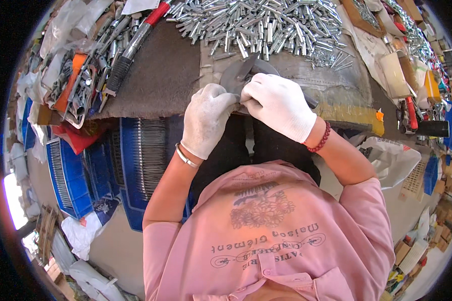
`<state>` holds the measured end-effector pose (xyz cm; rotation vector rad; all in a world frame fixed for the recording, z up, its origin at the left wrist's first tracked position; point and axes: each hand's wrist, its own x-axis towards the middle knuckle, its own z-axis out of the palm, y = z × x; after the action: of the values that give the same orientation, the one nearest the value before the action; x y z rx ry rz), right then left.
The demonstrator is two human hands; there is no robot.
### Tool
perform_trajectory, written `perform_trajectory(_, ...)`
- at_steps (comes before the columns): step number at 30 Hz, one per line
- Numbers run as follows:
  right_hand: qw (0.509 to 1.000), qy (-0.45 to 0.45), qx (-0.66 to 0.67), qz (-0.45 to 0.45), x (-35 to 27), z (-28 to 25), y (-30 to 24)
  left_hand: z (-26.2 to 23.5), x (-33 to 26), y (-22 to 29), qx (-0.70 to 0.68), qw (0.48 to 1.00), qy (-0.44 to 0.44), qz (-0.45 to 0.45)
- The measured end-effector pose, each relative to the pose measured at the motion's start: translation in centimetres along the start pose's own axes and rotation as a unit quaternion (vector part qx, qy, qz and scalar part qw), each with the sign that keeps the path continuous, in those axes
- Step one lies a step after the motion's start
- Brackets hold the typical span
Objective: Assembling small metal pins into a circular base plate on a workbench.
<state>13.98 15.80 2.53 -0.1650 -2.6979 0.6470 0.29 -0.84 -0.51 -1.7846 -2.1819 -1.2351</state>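
Observation:
My left hand [209, 119] and my right hand [280, 104], both in white knit gloves, meet at the near edge of the workbench. The fingers of each are pinched closed, fingertip to fingertip. A small dark bit shows at the left fingertips, too small to name; what the right fingers hold is hidden. Just beyond my hands lies a round dark grey metal piece [231, 76], partly covered by my right hand. Farther back on the bench is a large heap of short silvery metal tubes [266, 25], with thin pins [329, 57] at its near right side.
Hand tools, among them an orange-handled one [76, 67] and a long red-and-black one [135, 42], crowd the bench's left. Blue bins [130, 200] with stacked metal rods stand below left. A clear plastic bag [397, 160] hangs at the lower right.

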Motion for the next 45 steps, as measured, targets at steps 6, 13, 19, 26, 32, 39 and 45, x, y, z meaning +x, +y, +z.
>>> perform_trajectory(6,0.997,0.011,-0.066,-0.048,-1.0,-1.6,0.4,0.0,0.1,0.0,0.004,1.000,0.008,0.000)
perform_trajectory(13,0.993,0.027,-0.094,0.068,-3.0,-3.2,4.0,0.8,-0.3,-0.4,-0.034,0.998,0.012,-0.058)
perform_trajectory(19,0.993,0.048,0.015,0.103,-4.7,-5.5,0.4,0.4,0.4,0.4,-0.019,0.999,0.018,-0.036)
perform_trajectory(26,0.993,-0.035,-0.091,0.061,-5.6,-5.1,-1.7,0.5,0.3,0.1,-0.031,0.999,0.024,-0.031)
perform_trajectory(32,0.991,0.133,-0.031,0.004,-6.4,-4.8,-1.2,0.5,0.4,0.3,-0.062,0.997,0.017,-0.047)
perform_trajectory(39,0.992,0.029,0.076,0.098,-4.4,-4.2,1.7,0.2,0.5,-0.2,-0.035,0.999,0.016,-0.020)
perform_trajectory(45,0.992,0.045,-0.116,0.005,-3.2,-4.3,1.8,0.2,0.0,-1.0,-0.093,0.994,-0.016,-0.059)
